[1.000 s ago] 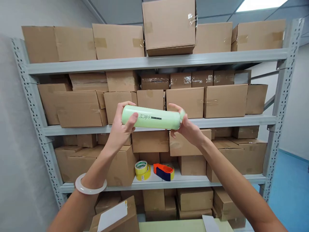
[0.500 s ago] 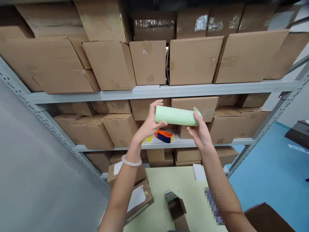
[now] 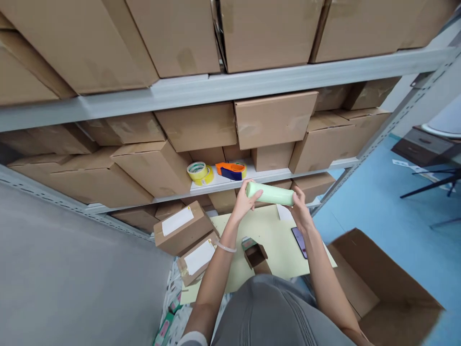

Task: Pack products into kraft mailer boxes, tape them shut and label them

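Observation:
A pale green bottle lies sideways in the air between my two hands, above the far edge of the cream table. My left hand grips one end, the thumb across its near side. Around the other end, my right hand has its fingers closed; they hide that end of the bottle. Below it on the table stands a small narrow carton with its flaps up, the inside dark. A phone lies close to my right forearm.
Shelves of brown boxes fill the view ahead. Yellow tape rolls and an orange and blue tape dispenser sit on the middle shelf. Two labelled boxes are stacked at the left. A large open carton stands at the right.
The bottle has come down and nearer the table, still held in both hands. My view has tilted downward, bringing the phone, the large carton and the tape rolls into fuller view.

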`<action>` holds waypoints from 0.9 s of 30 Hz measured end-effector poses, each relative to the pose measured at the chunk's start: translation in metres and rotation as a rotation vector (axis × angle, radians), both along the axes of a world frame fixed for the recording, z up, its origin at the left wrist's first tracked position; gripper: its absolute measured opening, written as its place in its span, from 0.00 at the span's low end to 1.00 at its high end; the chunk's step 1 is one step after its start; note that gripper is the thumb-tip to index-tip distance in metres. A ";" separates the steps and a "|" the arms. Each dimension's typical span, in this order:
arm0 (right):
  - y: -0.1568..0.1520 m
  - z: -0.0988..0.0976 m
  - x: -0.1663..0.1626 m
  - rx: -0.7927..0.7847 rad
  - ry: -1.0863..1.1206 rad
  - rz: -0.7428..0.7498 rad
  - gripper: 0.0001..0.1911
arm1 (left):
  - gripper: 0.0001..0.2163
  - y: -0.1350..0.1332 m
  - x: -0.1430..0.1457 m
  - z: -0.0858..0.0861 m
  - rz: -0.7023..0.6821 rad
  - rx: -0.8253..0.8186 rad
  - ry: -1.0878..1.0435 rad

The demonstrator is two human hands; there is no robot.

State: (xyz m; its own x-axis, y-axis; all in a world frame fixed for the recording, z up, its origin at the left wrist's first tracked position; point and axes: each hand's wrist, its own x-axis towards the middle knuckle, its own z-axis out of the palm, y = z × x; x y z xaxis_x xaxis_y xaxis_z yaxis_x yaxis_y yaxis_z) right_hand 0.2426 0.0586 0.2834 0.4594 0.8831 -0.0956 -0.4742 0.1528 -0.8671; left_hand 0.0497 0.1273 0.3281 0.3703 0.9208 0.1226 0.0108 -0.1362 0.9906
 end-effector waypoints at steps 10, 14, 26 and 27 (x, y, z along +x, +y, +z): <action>-0.049 -0.048 -0.017 -0.190 0.195 0.199 0.24 | 0.17 -0.020 0.004 -0.054 -0.028 -0.184 0.102; -0.059 -0.057 -0.020 -0.225 0.220 0.142 0.23 | 0.22 -0.036 -0.007 -0.076 -0.044 -0.233 0.102; -0.105 -0.082 0.008 -0.233 0.173 -0.081 0.16 | 0.36 -0.153 -0.035 -0.169 0.113 -0.344 0.880; -0.108 -0.083 0.004 -0.237 0.178 -0.075 0.16 | 0.34 -0.151 -0.037 -0.173 0.110 -0.382 0.873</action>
State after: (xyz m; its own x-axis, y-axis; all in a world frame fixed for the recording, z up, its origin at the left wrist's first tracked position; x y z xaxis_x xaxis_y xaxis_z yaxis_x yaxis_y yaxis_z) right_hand 0.2464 -0.0494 0.2008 0.4802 0.7907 -0.3797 -0.6172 -0.0030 -0.7868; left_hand 0.0125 -0.0241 0.1549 0.0986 0.8765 -0.4712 0.7596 0.2396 0.6047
